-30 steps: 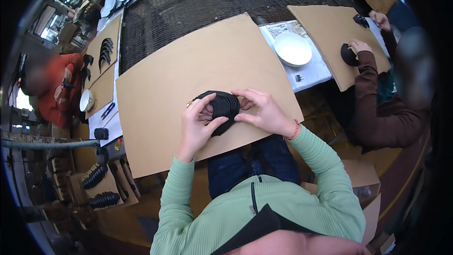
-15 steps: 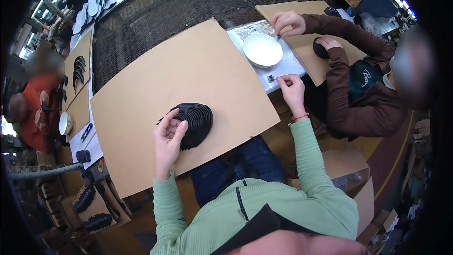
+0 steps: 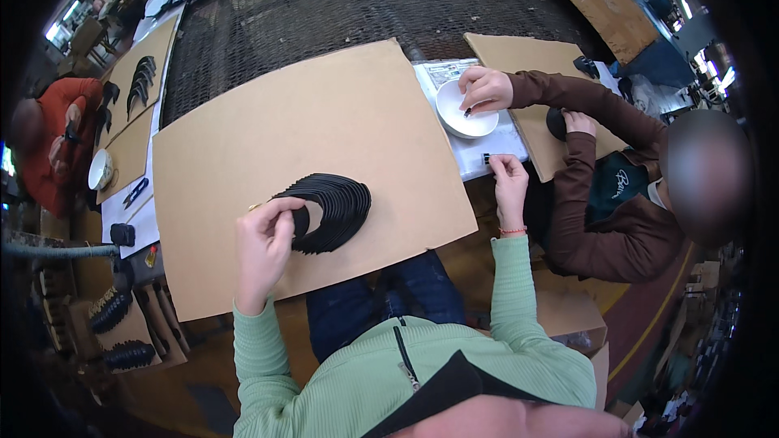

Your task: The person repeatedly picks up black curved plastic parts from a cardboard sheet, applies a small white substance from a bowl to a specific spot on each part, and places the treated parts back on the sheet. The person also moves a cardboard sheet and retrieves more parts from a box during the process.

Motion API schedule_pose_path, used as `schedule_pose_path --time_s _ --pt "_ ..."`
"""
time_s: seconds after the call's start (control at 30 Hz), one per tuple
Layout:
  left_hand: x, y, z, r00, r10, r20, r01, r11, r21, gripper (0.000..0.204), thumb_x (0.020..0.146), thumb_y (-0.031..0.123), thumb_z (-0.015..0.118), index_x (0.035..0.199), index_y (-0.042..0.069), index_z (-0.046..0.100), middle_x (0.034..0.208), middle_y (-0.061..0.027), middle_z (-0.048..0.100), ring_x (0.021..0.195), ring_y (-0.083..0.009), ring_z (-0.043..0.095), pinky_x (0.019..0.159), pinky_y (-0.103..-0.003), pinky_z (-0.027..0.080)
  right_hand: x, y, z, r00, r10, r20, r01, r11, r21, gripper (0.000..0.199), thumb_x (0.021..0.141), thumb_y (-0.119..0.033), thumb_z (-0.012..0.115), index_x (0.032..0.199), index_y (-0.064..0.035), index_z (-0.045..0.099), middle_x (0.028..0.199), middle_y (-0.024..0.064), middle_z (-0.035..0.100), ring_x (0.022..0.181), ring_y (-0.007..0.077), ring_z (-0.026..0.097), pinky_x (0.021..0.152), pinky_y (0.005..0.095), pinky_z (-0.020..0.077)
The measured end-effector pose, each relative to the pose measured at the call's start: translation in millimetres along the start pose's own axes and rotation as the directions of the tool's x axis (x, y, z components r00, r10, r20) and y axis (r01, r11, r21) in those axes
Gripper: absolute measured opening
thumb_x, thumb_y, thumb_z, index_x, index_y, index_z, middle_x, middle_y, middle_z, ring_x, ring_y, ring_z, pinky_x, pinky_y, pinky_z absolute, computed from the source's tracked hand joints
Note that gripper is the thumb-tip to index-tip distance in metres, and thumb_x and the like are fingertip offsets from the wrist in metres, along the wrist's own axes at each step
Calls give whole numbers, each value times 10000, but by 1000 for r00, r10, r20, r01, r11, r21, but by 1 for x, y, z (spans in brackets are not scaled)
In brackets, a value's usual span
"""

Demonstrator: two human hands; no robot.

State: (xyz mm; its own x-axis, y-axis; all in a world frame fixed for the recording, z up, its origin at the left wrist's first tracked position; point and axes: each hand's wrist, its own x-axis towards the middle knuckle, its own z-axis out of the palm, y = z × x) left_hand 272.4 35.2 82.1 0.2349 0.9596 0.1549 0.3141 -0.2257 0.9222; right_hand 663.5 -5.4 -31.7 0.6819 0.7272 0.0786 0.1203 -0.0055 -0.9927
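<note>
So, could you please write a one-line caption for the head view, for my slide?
Left hand grips a fanned stack of black pieces on cardboard; right hand reaches toward a small black object.

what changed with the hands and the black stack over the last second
The right hand let go of the fanned stack of thin black curved pieces and moved out to the right, where it now pinches a small black object at the edge of the brown cardboard sheet. The left hand stayed on the stack, which remains on the cardboard. The co-worker's hand has come to the white bowl.
</note>
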Motion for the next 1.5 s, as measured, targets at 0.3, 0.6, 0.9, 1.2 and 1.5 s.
schedule_pose_path --time_s 0.3,0.6,0.9,1.2,1.5 --pt "-27 0 -42 969 -18 -246 -51 961 -271 141 785 -98 647 915 -45 630 876 -45 596 738 -80 593 636 -188 480 -6 -45 -11 984 -174 31 168 977 132 107 805 4 684 893 29 628 835 29 640 733 55 572 688 182 462" --pt "-40 -1 -27 981 -167 -98 6 533 -846 609 809 -18 637 1338 -16 333 1161 -118 550 1023 -233 606 897 -397 538 29 -74 9 874 -441 203 485 785 -386 134 748 -132 728 802 -13 696 736 47 669 691 123 600 652 260 427" --pt "-50 3 3 994 -112 20 75 511 -856 475 759 -9 652 1211 -33 508 1044 -119 617 882 -240 659 750 -357 570 86 -70 48 797 -308 520 601 498 -625 49 691 -132 711 718 -91 718 787 76 651 832 239 574 755 378 418" --pt "-55 13 7 997 -71 27 71 736 -673 489 723 -6 679 1182 -64 521 898 -150 657 771 -218 666 711 -315 560 93 -59 55 778 -328 536 628 371 -684 17 646 -124 725 660 -125 714 811 44 591 891 243 528 776 386 385" --pt "-56 18 12 992 -94 86 127 708 -695 463 714 -61 682 1155 -85 545 979 -111 614 885 -170 610 799 -281 487 93 -59 57 772 -324 546 635 358 -685 23 638 -117 723 660 -124 718 838 40 595 899 235 525 774 387 379"
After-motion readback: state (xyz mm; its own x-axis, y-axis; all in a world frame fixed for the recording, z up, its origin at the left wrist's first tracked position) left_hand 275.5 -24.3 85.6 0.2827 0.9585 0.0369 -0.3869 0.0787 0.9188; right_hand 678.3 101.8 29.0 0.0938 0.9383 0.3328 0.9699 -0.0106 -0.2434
